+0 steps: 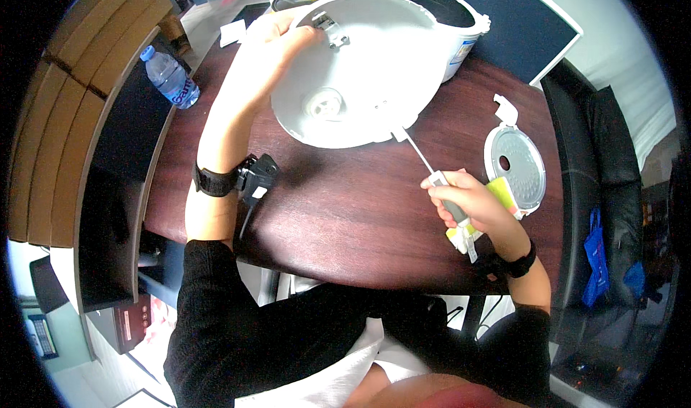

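The left hand [277, 44] is gripping the far-left rim of a white rice-cooker lid [360, 70], holding it tilted up off the dark wooden table [345, 206] near the table's far edge, its underside and hinge bracket [332, 30] facing the person. The right hand [468, 206] is closed around the grey handle of a screwdriver [425, 162], whose thin shaft is reaching up to the lid's near rim, the tip sitting at a small white tab there. The work looks to be mid-way through dismantling: prying or unscrewing at that rim point. The next move probably calls for keeping the lid braced while the tip is seated squarely, since a slip could skid across the plastic. The cooker body [450, 19] is standing behind the lid; a round metal inner plate [515, 160] is lying towards the table's right edge, and a water bottle [169, 77] by the left edge.
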{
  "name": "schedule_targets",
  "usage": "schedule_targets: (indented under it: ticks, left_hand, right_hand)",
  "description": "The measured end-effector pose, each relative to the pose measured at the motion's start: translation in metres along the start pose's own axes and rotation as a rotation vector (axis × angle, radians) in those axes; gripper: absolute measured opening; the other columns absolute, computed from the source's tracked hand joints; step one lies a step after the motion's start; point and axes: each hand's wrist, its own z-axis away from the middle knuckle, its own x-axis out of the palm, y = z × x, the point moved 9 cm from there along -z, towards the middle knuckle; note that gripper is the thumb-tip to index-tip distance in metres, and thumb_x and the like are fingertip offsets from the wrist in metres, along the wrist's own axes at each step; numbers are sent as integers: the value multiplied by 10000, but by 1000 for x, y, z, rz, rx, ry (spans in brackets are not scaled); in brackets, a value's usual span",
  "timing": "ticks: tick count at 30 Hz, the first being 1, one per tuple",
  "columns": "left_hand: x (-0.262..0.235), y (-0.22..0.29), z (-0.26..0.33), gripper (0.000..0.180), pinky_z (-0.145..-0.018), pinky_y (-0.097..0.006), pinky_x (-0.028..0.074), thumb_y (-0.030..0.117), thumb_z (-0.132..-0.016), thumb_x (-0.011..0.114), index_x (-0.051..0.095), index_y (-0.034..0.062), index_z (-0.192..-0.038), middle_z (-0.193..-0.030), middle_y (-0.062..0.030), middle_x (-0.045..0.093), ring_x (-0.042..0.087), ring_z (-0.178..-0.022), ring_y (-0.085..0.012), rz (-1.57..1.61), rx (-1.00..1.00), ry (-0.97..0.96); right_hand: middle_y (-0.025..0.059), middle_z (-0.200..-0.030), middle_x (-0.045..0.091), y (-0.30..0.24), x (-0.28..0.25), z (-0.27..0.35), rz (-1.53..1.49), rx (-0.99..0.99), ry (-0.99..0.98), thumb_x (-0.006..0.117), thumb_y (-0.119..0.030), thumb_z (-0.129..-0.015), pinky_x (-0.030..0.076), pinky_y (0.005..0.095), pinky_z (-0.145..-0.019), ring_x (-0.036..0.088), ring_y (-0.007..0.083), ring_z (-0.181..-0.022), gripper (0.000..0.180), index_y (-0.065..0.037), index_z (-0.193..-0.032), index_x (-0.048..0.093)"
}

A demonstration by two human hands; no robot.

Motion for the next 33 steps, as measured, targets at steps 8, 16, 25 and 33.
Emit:
schedule_targets:
  ticks: [8, 16, 25, 33]
  left_hand:
    - [-13, -10, -1, 302, -681, -235, 455, 174, -840, 502, 611, 3, -1063, -866, -47, 641, 586, -753, -100, -167, -55, -61]
    - [-6, -15, -2, 319, -715, -223, 439, 150, -835, 528, 590, -6, -1106, -882, -33, 627, 572, -793, -96, -293, -90, -90]
    - [7, -24, -5, 369, -732, -290, 495, 185, -776, 525, 613, 4, -1086, -873, -150, 663, 640, -758, -193, -424, -43, -112]
    - [10, -21, -2, 343, -730, -281, 482, 160, -801, 521, 600, -1, -1093, -854, -116, 652, 622, -754, -155, -421, -73, -130]
  right_hand:
    - [-13, -659, 499, -45, 11, 23, 580, -182, 17, 556, -111, -869, 378, 194, -443, 473, 39, -508, 224, 11, -1055, 532]
    - [192, -791, 615, -124, 35, 13, 866, -585, 351, 604, -194, -826, 464, 396, -639, 614, 360, -744, 248, -17, -995, 561]
    - [138, -762, 623, -131, 35, 0, 940, -598, 362, 611, -159, -832, 449, 297, -615, 617, 194, -673, 254, 20, -1006, 566]
    - [191, -769, 619, -135, 29, 3, 941, -710, 426, 598, -190, -816, 472, 424, -634, 608, 367, -741, 197, -18, -905, 565]
